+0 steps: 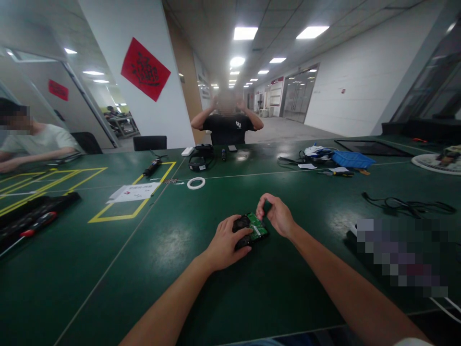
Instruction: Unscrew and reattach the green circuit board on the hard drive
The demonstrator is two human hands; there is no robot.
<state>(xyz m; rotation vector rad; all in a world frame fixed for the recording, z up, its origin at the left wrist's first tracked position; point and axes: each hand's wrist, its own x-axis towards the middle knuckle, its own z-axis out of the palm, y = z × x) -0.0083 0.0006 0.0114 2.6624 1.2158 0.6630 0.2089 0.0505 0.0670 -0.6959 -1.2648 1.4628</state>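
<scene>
A black hard drive (252, 229) with a green circuit board on top lies on the dark green table (173, 269) right in front of me. My left hand (226, 242) grips its near left side, fingers curled over the black casing. My right hand (276, 215) is closed in a pinch at the far right corner of the circuit board; whatever sits between the fingertips is too small to make out.
A white tape ring (196, 183) and a paper sheet (135, 191) in a yellow-taped square lie further out. Screwdrivers (34, 225) rest at left, a blue tray (353, 159) and black cables (406, 206) at right. One person sits opposite, another at far left.
</scene>
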